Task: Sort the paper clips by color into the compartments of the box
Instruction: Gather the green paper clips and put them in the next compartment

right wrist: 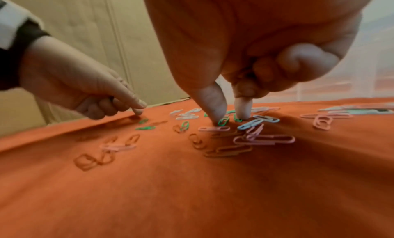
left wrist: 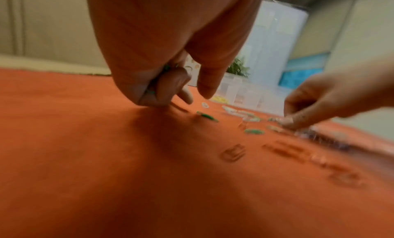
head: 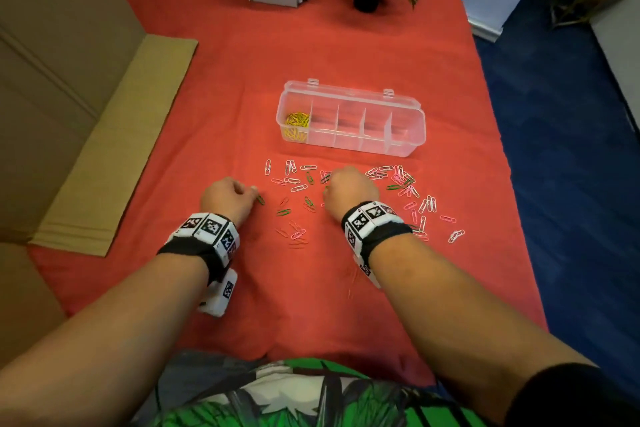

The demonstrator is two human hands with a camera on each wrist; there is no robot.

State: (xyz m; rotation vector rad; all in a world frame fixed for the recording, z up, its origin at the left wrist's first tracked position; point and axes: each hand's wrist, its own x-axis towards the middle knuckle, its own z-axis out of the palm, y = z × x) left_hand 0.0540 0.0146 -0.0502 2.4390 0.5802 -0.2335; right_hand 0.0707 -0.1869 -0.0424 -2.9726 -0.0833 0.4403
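- Fingers of the left hand [head: 227, 196] are curled, gripping green clips [left wrist: 166, 68] against the palm, while its forefinger touches a green clip [head: 260, 199] on the red cloth [head: 311, 305].
- The right hand [head: 349, 189] pinches down with thumb [right wrist: 213, 105] and forefinger onto green clips [right wrist: 224, 121] in the scattered pile [head: 401, 180]; its other fingers are curled.
- The clear box [head: 349, 114] stands just beyond the pile, with yellow clips [head: 296, 123] in its leftmost compartment.
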